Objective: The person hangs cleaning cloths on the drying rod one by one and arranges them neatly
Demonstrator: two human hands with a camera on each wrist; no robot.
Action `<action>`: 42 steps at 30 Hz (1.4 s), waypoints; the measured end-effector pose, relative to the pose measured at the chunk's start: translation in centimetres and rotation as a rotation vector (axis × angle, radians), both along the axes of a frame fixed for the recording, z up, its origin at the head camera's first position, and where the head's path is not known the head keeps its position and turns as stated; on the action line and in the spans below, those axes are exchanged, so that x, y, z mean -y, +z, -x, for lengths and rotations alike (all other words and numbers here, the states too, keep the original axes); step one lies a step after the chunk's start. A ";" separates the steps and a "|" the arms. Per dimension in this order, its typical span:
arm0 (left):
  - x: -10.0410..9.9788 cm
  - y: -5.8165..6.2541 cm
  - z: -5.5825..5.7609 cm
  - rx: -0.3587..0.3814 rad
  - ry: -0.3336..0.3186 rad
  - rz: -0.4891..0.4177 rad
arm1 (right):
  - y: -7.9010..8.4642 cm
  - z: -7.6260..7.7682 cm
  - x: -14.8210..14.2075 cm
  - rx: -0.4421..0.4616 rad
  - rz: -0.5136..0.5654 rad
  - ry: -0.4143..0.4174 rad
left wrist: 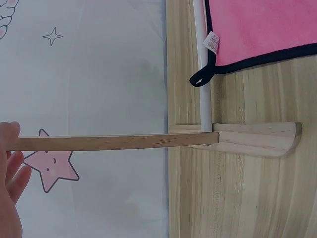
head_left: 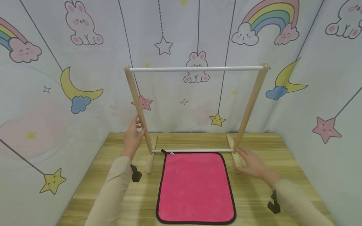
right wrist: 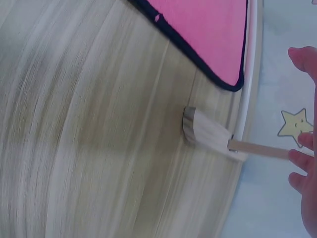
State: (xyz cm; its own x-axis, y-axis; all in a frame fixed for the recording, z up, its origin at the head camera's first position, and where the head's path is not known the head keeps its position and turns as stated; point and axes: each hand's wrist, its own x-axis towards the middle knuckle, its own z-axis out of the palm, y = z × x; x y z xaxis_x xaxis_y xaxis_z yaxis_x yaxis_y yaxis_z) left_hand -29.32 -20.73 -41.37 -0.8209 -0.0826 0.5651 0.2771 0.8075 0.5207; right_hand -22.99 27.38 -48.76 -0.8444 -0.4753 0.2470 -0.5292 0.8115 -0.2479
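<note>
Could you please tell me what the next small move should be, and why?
I'd probably bring the right hand to the pink cloth's near right corner. The cloth lies flat on the table, with none of it over the upper white rod. The left hand holds the left post, while the right hand seems free to leave the right foot.

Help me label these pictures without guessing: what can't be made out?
Print on the white tag: too small to read, even in the left wrist view.
Underside of the pink cloth: hidden in all views, facing the table.
Left hand: mostly cut off by the left wrist view's left edge.
Right hand: partly cut off by the right wrist view's right edge.
White top bar: cropped out of both wrist views.
</note>
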 end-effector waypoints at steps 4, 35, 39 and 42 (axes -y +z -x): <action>-0.2 0.1 0.2 -0.025 0.017 -0.017 | -0.2 0.1 1.0 0.033 0.046 0.009; -0.8 -0.6 1.3 -0.110 0.102 -0.097 | -6.5 2.9 6.8 0.335 0.207 -0.009; -0.8 -0.6 1.4 -0.095 0.101 -0.101 | -6.9 3.5 7.1 0.353 0.187 -0.020; -0.9 -0.6 1.3 -0.090 0.100 -0.106 | -7.2 3.7 7.3 0.355 0.158 -0.031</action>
State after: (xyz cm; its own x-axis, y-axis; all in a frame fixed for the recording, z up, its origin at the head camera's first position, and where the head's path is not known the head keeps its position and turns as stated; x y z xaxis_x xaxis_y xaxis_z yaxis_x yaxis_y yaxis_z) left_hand -30.59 -19.87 -41.97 -0.7520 -0.2246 0.6197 0.2473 0.7753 0.5811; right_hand -26.66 20.11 -55.98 -0.9038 -0.4279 0.0046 -0.3638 0.7627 -0.5348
